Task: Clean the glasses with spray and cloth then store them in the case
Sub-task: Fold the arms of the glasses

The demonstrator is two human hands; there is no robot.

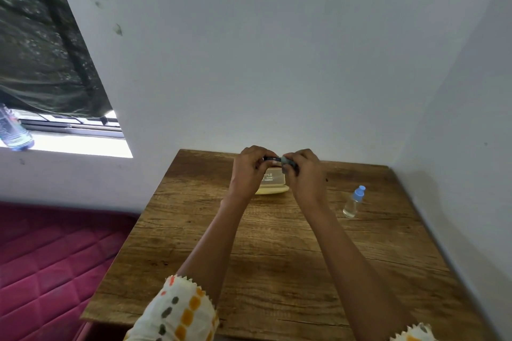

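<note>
Glasses (270, 158) dark-framed, gripped by left hand (250, 167); right hand (304, 171) pinches grey cloth (286, 165).

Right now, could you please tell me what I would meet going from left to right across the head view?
A plastic bottle on the window sill → left hand → glasses → right hand → spray bottle. The case under the hands overlaps them, so I leave it out.

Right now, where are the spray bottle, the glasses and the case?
spray bottle (352, 203): head view, clear body.
glasses (270, 158): head view, dark frame's top bar.
case (271, 190): head view, pale yellow front edge.
</note>
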